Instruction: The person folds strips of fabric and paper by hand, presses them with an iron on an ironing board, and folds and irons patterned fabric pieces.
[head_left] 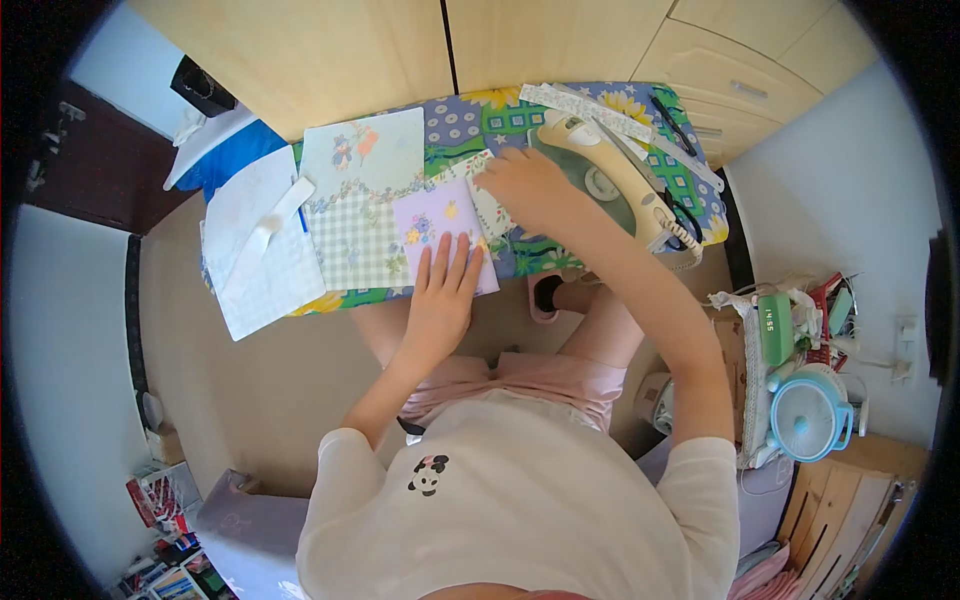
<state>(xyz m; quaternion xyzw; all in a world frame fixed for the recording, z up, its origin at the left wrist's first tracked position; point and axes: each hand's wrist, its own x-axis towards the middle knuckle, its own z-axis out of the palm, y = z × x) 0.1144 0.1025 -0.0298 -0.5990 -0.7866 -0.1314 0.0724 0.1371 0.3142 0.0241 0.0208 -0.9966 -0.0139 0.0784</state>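
Observation:
My left hand [446, 285] lies flat with fingers spread on a lilac fabric piece [418, 215] printed with flowers. The curled fingers of my right hand [530, 190] pinch the upper part of a white floral fabric strip [488, 212], which lies beside and partly against the lilac piece; the fingertips are partly hidden. Under both is a green gingham fabric [350, 245]. Just right of my right hand, a cream-coloured clothes iron [612, 165] rests on its soleplate, its coiled cord at the near right.
A colourful sunflower-print ironing surface [455, 118] carries everything. White fabric [260, 260] with a white-handled tool [270, 228] lies left, a printed light fabric [365, 150] behind. Rulers [690, 165] and a black slim tool [672, 122] lie far right. A blue fan [803, 420] stands right.

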